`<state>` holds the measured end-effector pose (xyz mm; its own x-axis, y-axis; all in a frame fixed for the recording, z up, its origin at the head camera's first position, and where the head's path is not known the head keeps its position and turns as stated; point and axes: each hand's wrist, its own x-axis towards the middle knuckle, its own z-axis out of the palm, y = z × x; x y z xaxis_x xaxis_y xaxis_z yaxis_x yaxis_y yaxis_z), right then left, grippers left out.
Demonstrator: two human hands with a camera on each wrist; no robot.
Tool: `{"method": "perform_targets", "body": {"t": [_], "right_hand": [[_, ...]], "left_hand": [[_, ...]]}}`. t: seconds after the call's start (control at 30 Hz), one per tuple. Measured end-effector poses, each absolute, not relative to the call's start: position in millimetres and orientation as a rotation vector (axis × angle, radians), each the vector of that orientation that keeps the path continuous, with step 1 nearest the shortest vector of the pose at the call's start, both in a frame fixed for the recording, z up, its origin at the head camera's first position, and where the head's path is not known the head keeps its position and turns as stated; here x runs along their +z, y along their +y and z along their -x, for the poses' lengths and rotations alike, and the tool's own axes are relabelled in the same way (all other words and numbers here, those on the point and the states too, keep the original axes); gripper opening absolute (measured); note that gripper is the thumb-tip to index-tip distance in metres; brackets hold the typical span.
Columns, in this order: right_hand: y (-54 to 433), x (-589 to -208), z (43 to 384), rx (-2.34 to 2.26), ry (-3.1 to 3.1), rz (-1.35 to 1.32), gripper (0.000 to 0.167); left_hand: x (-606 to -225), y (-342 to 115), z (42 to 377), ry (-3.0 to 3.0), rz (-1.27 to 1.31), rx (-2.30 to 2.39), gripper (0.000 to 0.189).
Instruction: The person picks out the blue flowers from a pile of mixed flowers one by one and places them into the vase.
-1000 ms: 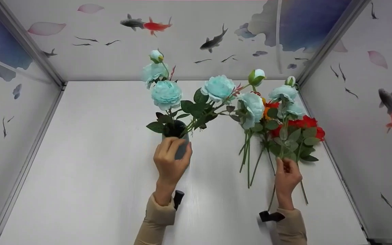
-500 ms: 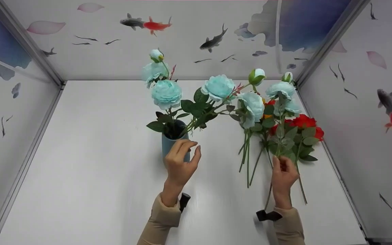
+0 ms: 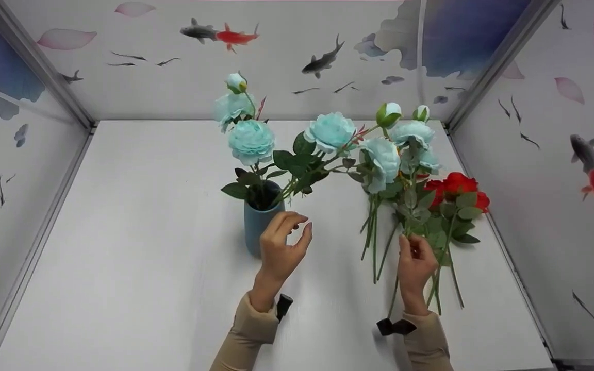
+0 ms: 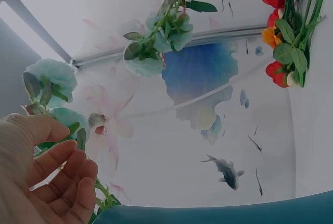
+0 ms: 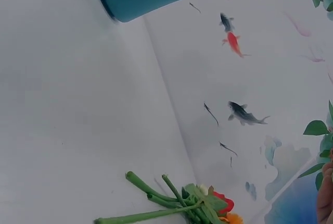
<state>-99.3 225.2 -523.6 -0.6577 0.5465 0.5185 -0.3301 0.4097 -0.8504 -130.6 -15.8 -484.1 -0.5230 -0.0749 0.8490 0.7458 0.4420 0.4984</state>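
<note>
My right hand [image 3: 416, 265] pinches the stem of a light blue artificial flower [image 3: 413, 134], which stands upright with two blooms and a bud. In the right wrist view only a bit of that hand [image 5: 326, 198] shows at the edge. Just in front of the blue-grey vase [image 3: 256, 226] is my left hand [image 3: 282, 247], its fingers loosely bent and holding nothing. The left wrist view shows the same hand [image 4: 57, 177] with thumb and fingertips apart. Light blue flowers [image 3: 251, 141] stand in the vase, and one spray [image 3: 330, 133] leans right out of it.
Red flowers [image 3: 459, 185] with green leaves lie at the right of the white table [image 3: 137, 232]. Several loose green stems [image 3: 375, 252] point toward the front beside them. Walls printed with fish [image 3: 323, 59] enclose the back and sides.
My right hand has moved left with the light blue flower. The left hand has drawn away from the vase to the right and slightly down, uncovering more of the vase.
</note>
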Motion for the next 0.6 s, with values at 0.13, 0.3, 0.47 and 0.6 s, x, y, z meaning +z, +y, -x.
{"method": "perform_targets", "body": {"t": [0.13, 0.3, 0.47, 0.6], "right_hand": [[219.1, -522.9, 100.0, 1.383, -1.841, 0.164, 0.006], [213.8, -524.7, 100.7, 1.419, -1.825, 0.121, 0.006], [209.8, -526.3, 101.4, 1.46, -1.812, 0.068, 0.006], [204.8, -525.8, 101.3, 1.483, -1.818, 0.062, 0.005]], "left_hand": [[-486.0, -14.0, 130.4, -1.841, 0.57, -1.196, 0.014], [-487.3, -12.5, 130.5, -1.863, 0.565, -1.207, 0.013], [-488.9, -11.9, 130.5, -1.871, 0.558, -1.206, 0.013], [-490.5, -10.4, 130.5, -1.877, 0.56, -1.231, 0.013]]}}
